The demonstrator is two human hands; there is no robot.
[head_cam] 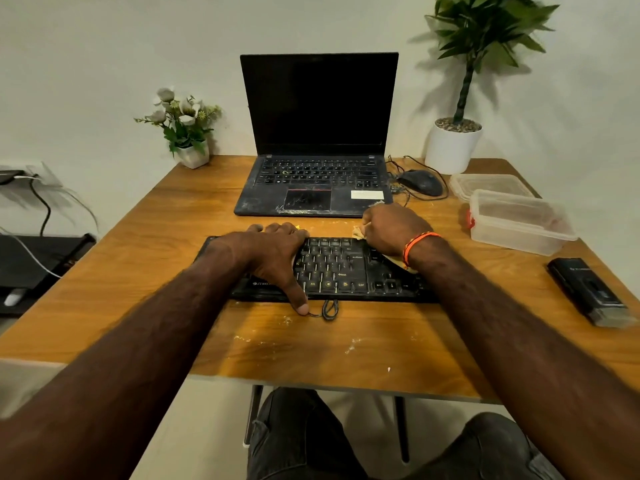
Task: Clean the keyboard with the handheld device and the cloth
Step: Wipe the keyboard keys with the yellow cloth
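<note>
Wiping step: cloth (360, 232) pass under way, by my reading, at far-right end of keyboard (341, 268).
Keyboard loc: flat on table (173, 216), near edge, just in front of open laptop (317, 157); its cable (329, 308) coiled at front.
Left hand (273, 254): spread flat over left half of keys, thumb hooked past front edge; steadying, nothing pinched.
Right hand (391, 230): fingers curled round yellowish cloth, pressing it on upper-right keys; orange band at wrist.
Handheld device: prob. the black unit (588, 292) lying on table, well right of keyboard, untouched. ID is a judgement.
Debris: pale crumbs on table in front of keyboard.
Next move, est.: drag cloth leftward along rows w/ left hand shifting clear; keep pressure light so keys don't snag cloth.
</note>
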